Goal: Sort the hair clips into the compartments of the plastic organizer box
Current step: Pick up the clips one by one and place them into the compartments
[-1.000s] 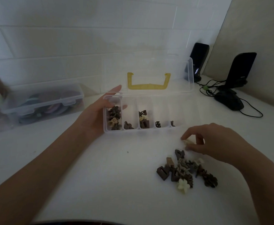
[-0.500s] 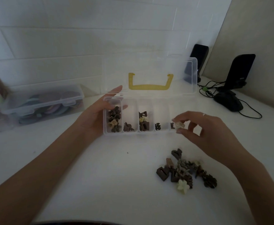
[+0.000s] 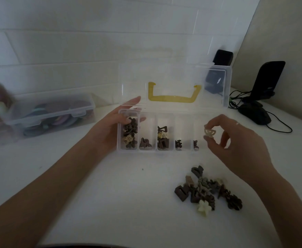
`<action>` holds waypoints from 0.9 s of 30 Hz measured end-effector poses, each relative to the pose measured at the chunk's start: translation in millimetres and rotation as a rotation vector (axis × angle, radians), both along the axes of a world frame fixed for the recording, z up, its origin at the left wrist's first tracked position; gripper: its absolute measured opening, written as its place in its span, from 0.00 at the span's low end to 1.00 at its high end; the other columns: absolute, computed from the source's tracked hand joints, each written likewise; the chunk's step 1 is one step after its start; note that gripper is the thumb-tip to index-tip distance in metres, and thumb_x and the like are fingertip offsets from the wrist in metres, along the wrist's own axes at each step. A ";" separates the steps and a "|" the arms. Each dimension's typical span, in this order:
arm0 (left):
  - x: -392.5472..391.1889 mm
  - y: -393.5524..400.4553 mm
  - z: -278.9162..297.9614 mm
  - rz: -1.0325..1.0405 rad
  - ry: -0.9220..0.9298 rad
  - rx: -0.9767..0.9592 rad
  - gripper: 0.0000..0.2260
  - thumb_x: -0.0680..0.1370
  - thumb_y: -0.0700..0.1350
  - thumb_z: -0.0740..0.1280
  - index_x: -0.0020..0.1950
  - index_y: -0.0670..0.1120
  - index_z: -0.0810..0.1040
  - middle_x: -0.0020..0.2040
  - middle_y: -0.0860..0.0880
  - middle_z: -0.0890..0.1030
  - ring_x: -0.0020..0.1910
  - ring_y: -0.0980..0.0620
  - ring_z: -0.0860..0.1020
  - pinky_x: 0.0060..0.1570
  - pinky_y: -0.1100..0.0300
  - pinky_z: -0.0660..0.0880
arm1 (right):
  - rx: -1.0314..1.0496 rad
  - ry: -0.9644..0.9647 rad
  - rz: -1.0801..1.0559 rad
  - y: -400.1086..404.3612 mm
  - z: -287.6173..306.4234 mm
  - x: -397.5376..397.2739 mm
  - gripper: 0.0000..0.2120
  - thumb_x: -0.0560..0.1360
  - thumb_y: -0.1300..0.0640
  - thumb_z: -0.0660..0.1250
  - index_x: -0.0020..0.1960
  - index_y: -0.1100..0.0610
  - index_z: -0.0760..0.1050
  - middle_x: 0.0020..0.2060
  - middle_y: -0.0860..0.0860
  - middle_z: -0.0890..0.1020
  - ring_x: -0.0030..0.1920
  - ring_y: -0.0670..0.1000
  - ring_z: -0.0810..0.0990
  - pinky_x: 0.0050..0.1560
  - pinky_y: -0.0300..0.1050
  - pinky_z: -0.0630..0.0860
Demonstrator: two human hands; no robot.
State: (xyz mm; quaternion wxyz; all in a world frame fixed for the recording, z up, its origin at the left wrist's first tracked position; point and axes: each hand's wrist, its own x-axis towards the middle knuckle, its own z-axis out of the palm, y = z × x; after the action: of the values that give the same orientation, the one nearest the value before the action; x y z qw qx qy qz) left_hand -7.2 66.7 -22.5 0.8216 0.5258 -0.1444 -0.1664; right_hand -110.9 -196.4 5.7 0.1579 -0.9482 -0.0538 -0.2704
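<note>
A clear plastic organizer box point(image 3: 164, 150) stands open on the white table, its lid with a yellow handle point(image 3: 173, 98) raised behind. Its row of compartments holds small dark and cream hair clips. My left hand point(image 3: 110, 126) grips the box's left end, thumb over the first compartment. My right hand point(image 3: 236, 140) hovers at the box's right end, pinching a cream hair clip point(image 3: 209, 132) between thumb and fingers. A pile of loose hair clips point(image 3: 207, 191), mostly brown with a pale flower-shaped one, lies on the table in front of the right hand.
A closed clear storage box point(image 3: 51, 111) with coloured items sits at the left by the wall. Two black speakers point(image 3: 268, 79), a black mouse point(image 3: 255, 114) and cables occupy the back right corner. Blurred objects stand at the far left edge.
My right hand picked a cream clip off the pile and lifted it up to the right end of the box. My left hand stayed on the box.
</note>
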 end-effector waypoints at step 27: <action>11.6 3.4 -6.7 0.106 0.024 -0.018 0.24 0.68 0.36 0.58 0.58 0.52 0.81 0.62 0.46 0.79 0.58 0.44 0.80 0.59 0.48 0.73 | -0.091 0.596 0.280 -6.3 -4.7 3.2 0.08 0.70 0.42 0.68 0.48 0.32 0.76 0.25 0.44 0.74 0.25 0.43 0.70 0.30 0.33 0.66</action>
State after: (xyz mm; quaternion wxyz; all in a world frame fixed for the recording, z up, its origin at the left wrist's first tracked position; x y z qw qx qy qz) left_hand 4.4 70.1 -29.2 0.8356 0.5233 -0.1079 -0.1276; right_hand -107.7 -202.7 1.0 0.1599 -0.9751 -0.1469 0.0456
